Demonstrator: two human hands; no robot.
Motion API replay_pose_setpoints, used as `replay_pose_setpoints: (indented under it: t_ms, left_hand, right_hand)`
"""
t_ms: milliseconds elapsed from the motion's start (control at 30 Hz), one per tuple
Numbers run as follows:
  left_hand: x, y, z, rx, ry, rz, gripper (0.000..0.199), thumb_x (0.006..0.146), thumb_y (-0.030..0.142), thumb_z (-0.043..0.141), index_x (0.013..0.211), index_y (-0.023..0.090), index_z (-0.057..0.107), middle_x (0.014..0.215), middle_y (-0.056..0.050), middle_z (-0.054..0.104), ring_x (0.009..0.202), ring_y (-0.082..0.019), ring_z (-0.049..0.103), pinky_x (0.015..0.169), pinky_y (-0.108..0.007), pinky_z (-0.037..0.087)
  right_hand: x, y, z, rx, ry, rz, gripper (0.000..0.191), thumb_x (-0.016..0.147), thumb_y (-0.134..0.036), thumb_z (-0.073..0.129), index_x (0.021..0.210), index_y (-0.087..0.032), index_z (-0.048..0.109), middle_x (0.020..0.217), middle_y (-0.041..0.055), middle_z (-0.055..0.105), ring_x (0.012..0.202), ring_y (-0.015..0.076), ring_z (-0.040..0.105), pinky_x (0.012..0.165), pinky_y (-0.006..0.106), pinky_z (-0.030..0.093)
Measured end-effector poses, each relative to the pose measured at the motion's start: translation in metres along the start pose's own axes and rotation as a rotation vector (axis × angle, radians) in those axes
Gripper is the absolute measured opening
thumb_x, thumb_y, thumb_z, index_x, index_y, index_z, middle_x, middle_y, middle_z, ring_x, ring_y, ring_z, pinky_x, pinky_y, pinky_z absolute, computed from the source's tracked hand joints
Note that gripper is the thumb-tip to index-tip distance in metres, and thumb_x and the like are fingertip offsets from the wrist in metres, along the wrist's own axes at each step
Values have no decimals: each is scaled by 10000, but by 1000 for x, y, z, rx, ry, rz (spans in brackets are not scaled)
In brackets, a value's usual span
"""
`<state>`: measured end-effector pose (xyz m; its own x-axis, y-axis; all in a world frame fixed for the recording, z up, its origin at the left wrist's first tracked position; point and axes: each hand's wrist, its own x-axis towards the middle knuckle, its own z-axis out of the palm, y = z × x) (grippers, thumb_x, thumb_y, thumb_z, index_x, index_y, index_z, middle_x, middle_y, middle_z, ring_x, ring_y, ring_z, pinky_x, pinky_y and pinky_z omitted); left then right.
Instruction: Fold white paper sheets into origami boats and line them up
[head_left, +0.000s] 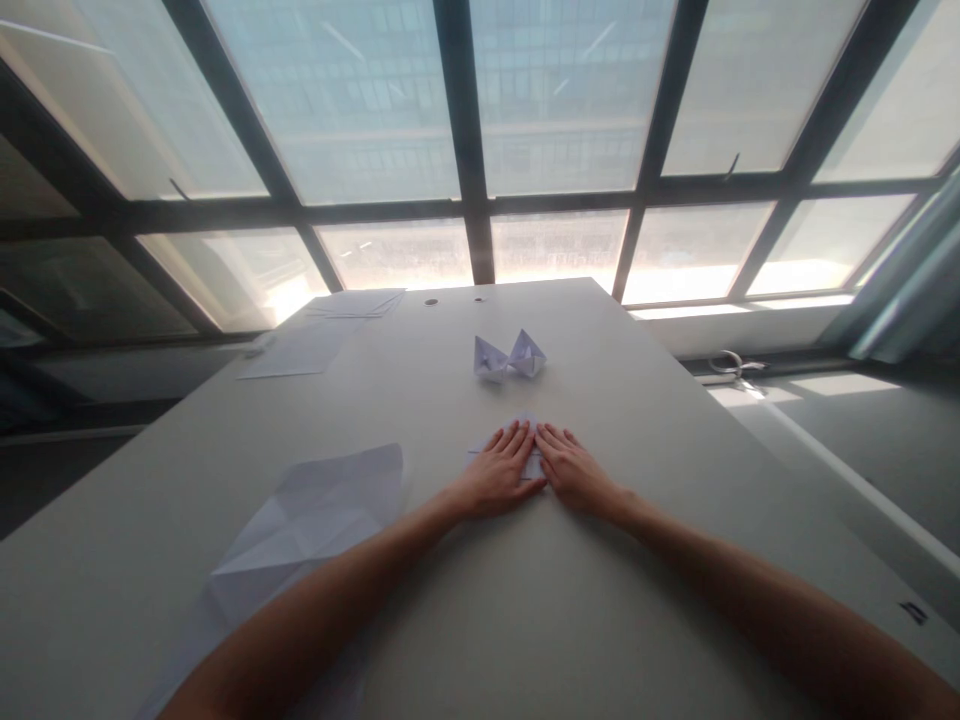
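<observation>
Both my hands lie flat, side by side, on a small folded white paper (531, 466) at the middle of the table. My left hand (504, 472) covers its left part, with the fingers stretched out and the thumb reaching toward the other hand. My right hand (576, 470) presses on its right edge, fingers extended. Much of the paper is hidden beneath them. Just beyond stand two folded paper shapes with pointed tips, one on the left (490, 360) and one on the right (528, 355), close together.
A large creased paper sheet (315, 510) lies on the white table (645, 620), partly under my left forearm. More flat sheets (296, 350) rest at the far left. Tall windows stand beyond the table, and a white cable (739, 368) lies off its right side.
</observation>
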<state>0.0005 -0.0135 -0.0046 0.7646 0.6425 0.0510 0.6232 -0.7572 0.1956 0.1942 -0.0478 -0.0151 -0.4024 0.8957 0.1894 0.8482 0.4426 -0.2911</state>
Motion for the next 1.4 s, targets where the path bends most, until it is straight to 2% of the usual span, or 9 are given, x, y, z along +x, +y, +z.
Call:
replay_pose_setpoints:
  t_ms: [200,333,533,633,767,1033,1133,1267,1400]
  left_hand:
    - [4,-8,3,-144,63,45,695,974,489,408,1518,82,261,1582,-165,190,1477,-275,120,1201,-443,149]
    - [8,-13,2,-454,160,43,519,928,213,419,1438,121,449,1488,-113,431,1392,-227,387,1178,-384,277]
    - [17,-24,5,-1111,416,-228,486,748,94,524,1213,138,659,1305,-93,626,1235,-250,568,1138,-457,351]
    - [19,-30,3,-1446,455,-417,473,656,12,522,1087,103,693,1238,-135,661,1217,-259,582,1114,-454,398]
    - [17,-35,-2,-1593,455,-498,479,599,-54,459,984,97,701,1177,-144,682,1192,-247,600,1104,-419,434]
    - [15,-42,-9,-1517,426,-489,387,704,-7,480,1009,115,686,1202,-141,673,1139,-240,638,1053,-432,484]
    - [13,-40,-8,-1209,436,-383,267,787,113,553,999,124,716,1126,-122,710,1074,-246,664,1031,-439,482]
    - [10,-36,-5,-705,334,-76,253,841,186,556,1004,177,750,1101,-74,723,1053,-232,659,1017,-397,474]
    - [7,-32,-8,-509,280,63,292,900,197,513,1100,184,726,1167,-83,698,1110,-214,629,1038,-365,447]
  right_hand:
    - [2,0,-4,-75,-29,20,548,1010,-362,284,1484,-97,358,1542,147,326,1450,244,244,1186,505,120]
    - [5,4,-14,-140,26,33,477,1020,-306,255,1382,-124,507,1444,153,488,1380,242,388,1184,504,89]
    - [3,16,-16,-113,-26,44,487,959,-219,359,1422,-96,448,1494,159,418,1406,244,344,1182,501,123]
    - [2,22,-12,-70,-59,55,519,970,-204,308,1475,-107,373,1540,140,335,1442,231,267,1184,497,135]
    - [2,23,-9,-16,-77,52,592,908,-74,296,1498,-114,336,1562,125,276,1458,223,216,1185,483,160]
    - [2,12,-11,35,-14,18,675,765,55,365,1402,-126,496,1485,135,419,1414,180,329,1176,408,234]
    - [2,14,-12,48,9,14,590,818,18,379,1362,-136,548,1456,118,466,1385,182,384,1159,362,281]
    - [1,17,-14,66,37,7,488,873,-49,410,1303,-165,610,1422,86,517,1360,184,423,1130,328,333]
    - [1,18,-17,84,51,-6,413,912,-115,436,1262,-194,641,1407,70,539,1347,183,443,1117,329,353]
